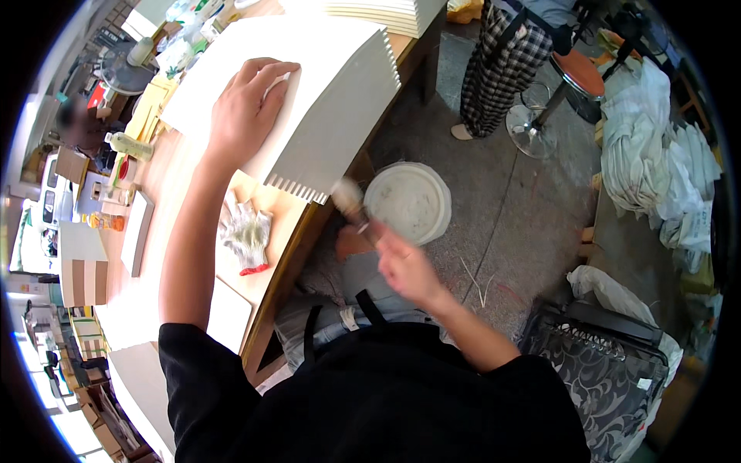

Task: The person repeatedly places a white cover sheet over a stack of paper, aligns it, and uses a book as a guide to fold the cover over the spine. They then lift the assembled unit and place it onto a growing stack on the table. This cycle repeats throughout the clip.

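The left hand (245, 108) is pressing flat, fingers spread wide, on a large white board with a comb of finger-joint teeth cut along its edges (309, 100). Nothing is being gripped here; the open palm is simply weighing the panel down, most likely to keep it from sliding on the pale wooden workbench (174, 185). The toothed edge nearest the person is overhanging the bench edge, which is leaving those teeth free to be reached from below and from the side.

The right hand (401, 266) is blurring with motion, closed around the handle of a small brush with a pale, blurred bristle head (349, 199). The bristles are sitting just beside the lower corner of the comb, and just past them on the floor is standing a round white plastic bucket with a pale film inside (409, 202), close under the brush, so dipping looks like a short trip. Whether the bristles are touching the teeth I cannot tell.

Below the pressing hand, towards the person, a pair of white knitted work gloves with red cuffs (247, 235) is lying on the bench, unused. Further boards are stacking up beyond the panel. Out past the brush hand the grey concrete floor (494, 193) is running to a red-seated stool (575, 73), a standing person's checked trousers (498, 69), and heaps of white sacks (641, 147).
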### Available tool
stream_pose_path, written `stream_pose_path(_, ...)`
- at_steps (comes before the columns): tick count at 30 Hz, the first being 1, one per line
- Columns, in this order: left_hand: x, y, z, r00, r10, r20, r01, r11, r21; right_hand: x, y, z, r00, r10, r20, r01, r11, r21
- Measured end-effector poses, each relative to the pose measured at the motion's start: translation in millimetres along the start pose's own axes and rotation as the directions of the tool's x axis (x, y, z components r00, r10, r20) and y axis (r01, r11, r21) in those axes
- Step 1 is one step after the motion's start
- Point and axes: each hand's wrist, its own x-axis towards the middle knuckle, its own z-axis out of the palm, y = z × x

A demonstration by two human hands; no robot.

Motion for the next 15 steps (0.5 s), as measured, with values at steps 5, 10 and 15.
stream_pose_path(5,-3,3,-1,0.998,0.039,-0.039,-0.036,0.996,0.084,58,-80,-17,0.946,-0.298,-0.125,0.260,0.932,-0.253)
stream_pose_path(10,2,3,12,0.991,0.075,-0.106,-0.067,0.995,0.074,8,12,44,0.991,-0.136,0.005,0.133,0.957,-0.259)
stream_pose_path(15,-5,-7,6,0.994,0.060,-0.087,-0.059,0.998,0.013,-28,-64,22,0.996,-0.053,0.078,0.058,0.996,-0.072)
